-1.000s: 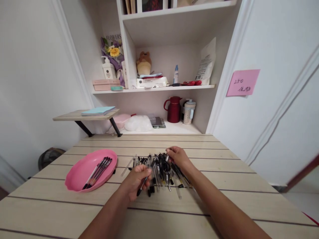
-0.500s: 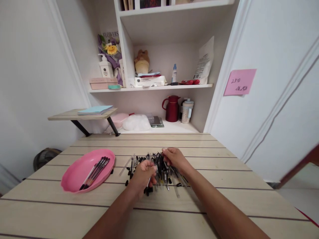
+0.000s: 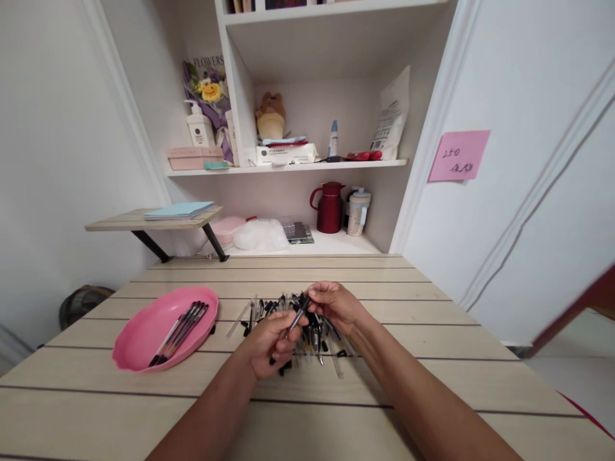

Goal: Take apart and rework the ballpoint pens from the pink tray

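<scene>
Pinching one dark pen [image 3: 298,317] below the frame's centre, my left hand [image 3: 269,342] and right hand [image 3: 336,305] meet over loose pen parts [image 3: 316,337]. I read "FLOWERS" above the bouquet [image 3: 211,93], upper left; "250" on the pink note [image 3: 459,155], right.

On the table [image 3: 461,365] before you lie heaped pen parts [image 3: 316,339]. Left of them stands a dish [image 3: 137,333] with pens [image 3: 181,333] in it. Behind the dish, a riser shelf [image 3: 113,221] bears a paper stack [image 3: 180,210]. Behind your table, a thermal jug [image 3: 330,211] stands in the cabinet [image 3: 288,168], left of a tumbler [image 3: 355,218]. A sticky note [image 3: 459,155] hangs on your right.
</scene>
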`<action>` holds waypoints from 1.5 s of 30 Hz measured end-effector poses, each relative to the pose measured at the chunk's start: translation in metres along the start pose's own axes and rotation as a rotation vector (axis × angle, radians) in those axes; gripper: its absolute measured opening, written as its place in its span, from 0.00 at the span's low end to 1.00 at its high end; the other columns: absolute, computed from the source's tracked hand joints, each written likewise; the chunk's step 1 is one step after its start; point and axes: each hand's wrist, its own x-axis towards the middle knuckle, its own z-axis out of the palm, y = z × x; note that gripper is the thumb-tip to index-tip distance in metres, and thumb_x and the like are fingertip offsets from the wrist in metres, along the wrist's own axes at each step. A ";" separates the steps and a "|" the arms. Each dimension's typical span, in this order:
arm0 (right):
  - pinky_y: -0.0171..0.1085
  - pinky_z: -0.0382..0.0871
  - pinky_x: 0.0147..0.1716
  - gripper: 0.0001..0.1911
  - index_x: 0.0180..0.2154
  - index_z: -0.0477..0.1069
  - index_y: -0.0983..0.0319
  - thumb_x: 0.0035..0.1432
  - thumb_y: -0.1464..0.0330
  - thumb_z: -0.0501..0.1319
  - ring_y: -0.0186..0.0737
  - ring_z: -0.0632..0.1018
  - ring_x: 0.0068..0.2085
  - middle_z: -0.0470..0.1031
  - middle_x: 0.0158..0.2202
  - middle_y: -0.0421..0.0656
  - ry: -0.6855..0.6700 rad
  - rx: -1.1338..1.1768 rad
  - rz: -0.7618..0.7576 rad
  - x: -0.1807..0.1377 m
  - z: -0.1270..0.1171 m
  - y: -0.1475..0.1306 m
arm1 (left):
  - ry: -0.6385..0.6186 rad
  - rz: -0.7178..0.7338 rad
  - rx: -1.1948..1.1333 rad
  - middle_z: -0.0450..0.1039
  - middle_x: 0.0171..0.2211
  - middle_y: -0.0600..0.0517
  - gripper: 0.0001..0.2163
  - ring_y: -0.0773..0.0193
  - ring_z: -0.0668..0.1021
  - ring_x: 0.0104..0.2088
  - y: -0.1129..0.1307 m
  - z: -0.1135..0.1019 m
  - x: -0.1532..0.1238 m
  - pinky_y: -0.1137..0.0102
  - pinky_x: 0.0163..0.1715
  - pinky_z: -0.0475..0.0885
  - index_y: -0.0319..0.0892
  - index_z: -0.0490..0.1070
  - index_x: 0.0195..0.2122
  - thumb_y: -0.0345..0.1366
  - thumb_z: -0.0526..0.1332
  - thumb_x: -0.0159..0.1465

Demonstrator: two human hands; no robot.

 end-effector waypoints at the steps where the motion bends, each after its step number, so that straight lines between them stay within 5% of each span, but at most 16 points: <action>1: 0.27 0.58 0.17 0.12 0.25 0.71 0.66 0.35 0.66 0.68 0.28 0.69 0.18 0.69 0.16 0.39 -0.008 0.000 0.004 0.000 0.000 0.001 | 0.021 0.022 0.045 0.58 0.16 0.60 0.12 0.81 0.53 0.09 -0.001 -0.001 0.000 0.81 0.08 0.44 0.38 0.66 0.33 0.42 0.56 0.55; 6: 0.26 0.59 0.16 0.12 0.26 0.69 0.65 0.40 0.64 0.66 0.27 0.69 0.18 0.70 0.17 0.39 0.016 0.008 0.039 0.003 0.004 0.010 | 0.366 0.260 0.552 0.62 0.16 0.58 0.10 0.74 0.60 0.10 -0.010 0.001 0.007 0.77 0.09 0.50 0.41 0.63 0.31 0.43 0.55 0.55; 9: 0.25 0.56 0.14 0.12 0.23 0.68 0.65 0.40 0.64 0.65 0.25 0.66 0.15 0.69 0.15 0.38 0.126 -0.015 0.029 0.005 0.007 0.017 | 0.461 0.420 0.688 0.63 0.19 0.56 0.07 0.72 0.65 0.15 -0.013 0.003 0.007 0.76 0.15 0.55 0.42 0.63 0.26 0.39 0.58 0.52; 16: 0.26 0.59 0.17 0.11 0.23 0.71 0.66 0.36 0.67 0.67 0.24 0.66 0.18 0.71 0.20 0.40 0.075 0.054 -0.029 0.004 0.006 0.011 | 0.171 0.068 0.245 0.56 0.15 0.61 0.14 0.79 0.53 0.09 -0.006 0.006 0.001 0.79 0.09 0.47 0.39 0.65 0.31 0.47 0.54 0.55; 18: 0.26 0.60 0.17 0.11 0.24 0.71 0.66 0.36 0.66 0.67 0.24 0.66 0.18 0.72 0.22 0.41 0.050 0.058 -0.047 0.003 0.007 0.008 | 0.186 0.095 0.210 0.57 0.14 0.62 0.15 0.79 0.52 0.08 -0.006 0.007 0.003 0.80 0.08 0.45 0.40 0.63 0.32 0.47 0.55 0.54; 22: 0.25 0.59 0.17 0.11 0.26 0.71 0.66 0.38 0.66 0.66 0.24 0.66 0.19 0.72 0.22 0.41 0.055 0.042 -0.082 0.002 0.011 0.008 | 0.410 0.253 0.430 0.61 0.12 0.61 0.13 0.76 0.58 0.06 -0.009 0.006 0.008 0.80 0.07 0.46 0.41 0.59 0.28 0.45 0.59 0.51; 29: 0.25 0.59 0.18 0.11 0.25 0.71 0.66 0.38 0.67 0.67 0.23 0.65 0.18 0.72 0.22 0.40 0.068 0.078 -0.072 0.005 0.013 0.010 | 0.123 0.023 0.118 0.57 0.13 0.62 0.16 0.79 0.54 0.08 -0.004 0.002 -0.001 0.80 0.09 0.47 0.40 0.62 0.29 0.49 0.56 0.53; 36: 0.25 0.60 0.18 0.13 0.28 0.69 0.65 0.40 0.64 0.66 0.24 0.66 0.18 0.71 0.21 0.39 0.095 0.082 -0.042 0.005 0.020 0.018 | 0.472 0.339 0.638 0.58 0.11 0.62 0.11 0.74 0.61 0.08 -0.009 0.001 0.011 0.77 0.09 0.52 0.43 0.57 0.24 0.42 0.57 0.52; 40: 0.25 0.55 0.14 0.13 0.23 0.68 0.66 0.41 0.62 0.65 0.24 0.62 0.15 0.65 0.13 0.36 0.239 0.019 -0.060 0.009 0.027 0.027 | 0.546 0.404 0.672 0.57 0.11 0.61 0.10 0.74 0.62 0.09 -0.007 0.003 0.009 0.77 0.11 0.53 0.42 0.58 0.22 0.40 0.57 0.52; 45: 0.26 0.56 0.14 0.09 0.26 0.69 0.66 0.42 0.66 0.64 0.25 0.64 0.17 0.70 0.19 0.40 0.360 0.172 -0.162 0.014 0.010 0.015 | 0.248 0.071 0.250 0.59 0.15 0.60 0.15 0.78 0.55 0.09 -0.012 0.006 -0.001 0.78 0.10 0.46 0.40 0.62 0.27 0.48 0.54 0.53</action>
